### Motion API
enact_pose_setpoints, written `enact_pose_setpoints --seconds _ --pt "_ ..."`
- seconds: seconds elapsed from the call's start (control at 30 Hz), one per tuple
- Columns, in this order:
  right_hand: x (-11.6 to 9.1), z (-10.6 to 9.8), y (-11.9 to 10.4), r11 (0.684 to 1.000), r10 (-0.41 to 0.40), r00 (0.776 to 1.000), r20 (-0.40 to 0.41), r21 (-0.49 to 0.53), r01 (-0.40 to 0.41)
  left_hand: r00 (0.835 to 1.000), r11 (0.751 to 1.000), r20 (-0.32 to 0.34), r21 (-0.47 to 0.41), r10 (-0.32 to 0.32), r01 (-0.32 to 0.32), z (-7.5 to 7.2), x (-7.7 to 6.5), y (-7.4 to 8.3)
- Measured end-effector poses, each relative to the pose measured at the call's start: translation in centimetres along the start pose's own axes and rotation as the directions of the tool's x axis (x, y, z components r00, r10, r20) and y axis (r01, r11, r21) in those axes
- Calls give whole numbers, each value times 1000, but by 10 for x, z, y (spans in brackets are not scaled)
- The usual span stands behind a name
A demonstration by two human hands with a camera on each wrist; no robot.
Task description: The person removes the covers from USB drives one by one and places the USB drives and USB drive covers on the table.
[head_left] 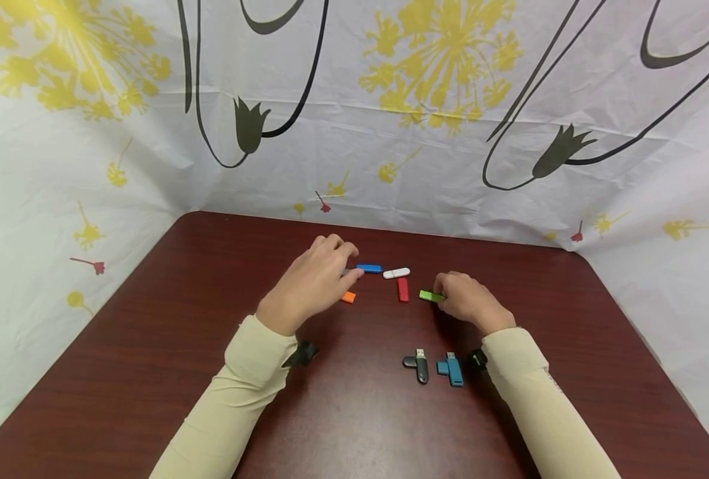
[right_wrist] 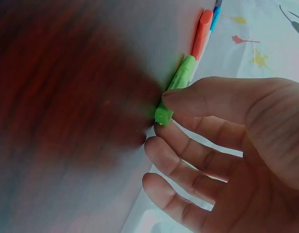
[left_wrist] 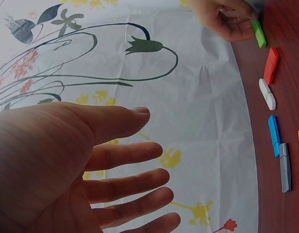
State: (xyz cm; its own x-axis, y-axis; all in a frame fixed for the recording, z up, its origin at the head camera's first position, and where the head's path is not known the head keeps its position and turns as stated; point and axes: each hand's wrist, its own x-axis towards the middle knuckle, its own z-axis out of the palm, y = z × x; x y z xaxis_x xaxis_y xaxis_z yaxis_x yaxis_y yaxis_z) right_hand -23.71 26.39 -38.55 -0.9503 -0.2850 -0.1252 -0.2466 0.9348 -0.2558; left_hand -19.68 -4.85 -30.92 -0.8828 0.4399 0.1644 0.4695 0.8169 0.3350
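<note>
- Right hand (head_left: 468, 299) is pinching the green USB stick (head_left: 430, 296) at its right end, thumb against fingertips; other fingers are curving loosely alongside.
- Green stick is lying near the table middle, right of the red stick (head_left: 403, 290); whether it is touching the table, cannot tell.
- Left hand (head_left: 309, 283) is grasping nothing; fingers are extending, spread apart, above the table.
- Orange stick (head_left: 348, 297) and grey stick (left_wrist: 285, 167) are sitting near the left hand, partly hidden by it in the head view.
- Blue stick (head_left: 369, 269) is lying end to end with the grey one, just beside the left fingertips.
- White stick (head_left: 396, 273) is lying between blue and red.
- Black stick (head_left: 422, 369) and teal stick (head_left: 454, 370) are lying nearer the person, side by side, metal plugs showing.
- Patterned sheet (head_left: 330, 166) is hanging behind the dark red table (head_left: 354, 426).
</note>
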Motion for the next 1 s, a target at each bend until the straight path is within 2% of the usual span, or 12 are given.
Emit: enact_pose_setpoints --seconds 0.27,0.37,0.5,0.6,0.7,0.8,1.0 --pt "-1 -2 -3 1000 9 1000 20 -25 -8 1000 1000 1 -19 -17 17 -4 -1 -2" --pt "-3 -6 -5 999 9 1000 2 -32 -9 1000 1000 -4 -26 -18 18 -5 -2 -3" --pt "-7 -14 -10 1000 -11 996 -93 -21 9 1000 999 -21 -31 -9 8 -5 -2 -4" --pt "-12 -19 -15 999 -32 982 -186 -10 31 999 1000 -42 -31 5 -7 -4 -1 -3" --pt "-15 -23 -22 999 -54 956 -287 -9 53 997 999 -69 -27 27 -29 -3 0 -2" --pt "-17 -26 -29 996 -88 917 -389 -12 91 994 998 -94 -21 57 -59 -1 1 0" --pt "-25 -31 -46 974 -214 805 -553 -54 222 977 987 -148 -9 156 -159 5 2 4"
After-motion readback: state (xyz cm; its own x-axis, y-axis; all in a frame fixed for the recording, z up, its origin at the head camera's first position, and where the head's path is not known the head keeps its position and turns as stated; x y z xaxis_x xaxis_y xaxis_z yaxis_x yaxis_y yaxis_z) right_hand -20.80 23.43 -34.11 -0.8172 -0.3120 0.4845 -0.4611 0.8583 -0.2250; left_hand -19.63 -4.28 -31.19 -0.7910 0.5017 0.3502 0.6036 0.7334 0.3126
